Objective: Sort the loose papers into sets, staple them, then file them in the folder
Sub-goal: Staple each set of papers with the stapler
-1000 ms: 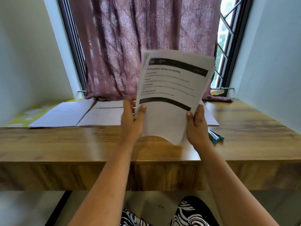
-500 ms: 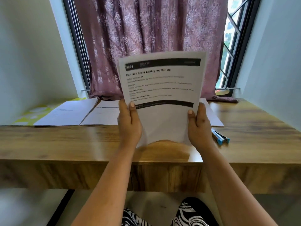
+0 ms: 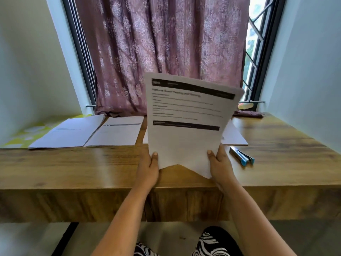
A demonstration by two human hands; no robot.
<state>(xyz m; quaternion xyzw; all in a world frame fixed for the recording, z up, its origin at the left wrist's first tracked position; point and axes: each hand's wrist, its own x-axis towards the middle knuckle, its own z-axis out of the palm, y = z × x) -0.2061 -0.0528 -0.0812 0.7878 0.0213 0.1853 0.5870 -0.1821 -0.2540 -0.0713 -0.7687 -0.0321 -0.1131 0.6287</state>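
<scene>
A set of printed white papers (image 3: 186,141) with black header bars stands upright over the wooden desk (image 3: 92,167), its bottom edge near the desk top. My left hand (image 3: 148,169) grips its lower left edge and my right hand (image 3: 219,164) grips the lower right edge, thumbs on the front sheet. Two more sets of papers (image 3: 72,133) (image 3: 118,131) lie flat at the back left. Another sheet (image 3: 233,135) lies behind the held set, mostly hidden. A blue and black stapler (image 3: 241,157) lies on the desk just right of my right hand.
A yellow patterned sheet or folder (image 3: 20,135) shows under the left papers at the desk's far left. A mauve curtain (image 3: 162,52) hangs behind the desk, a window grille (image 3: 254,52) beside it. Walls close in on both sides.
The held set has tilted and shifted to the right, with its top right corner now lower and further right. Both hands keep their grip on its lower edges.
</scene>
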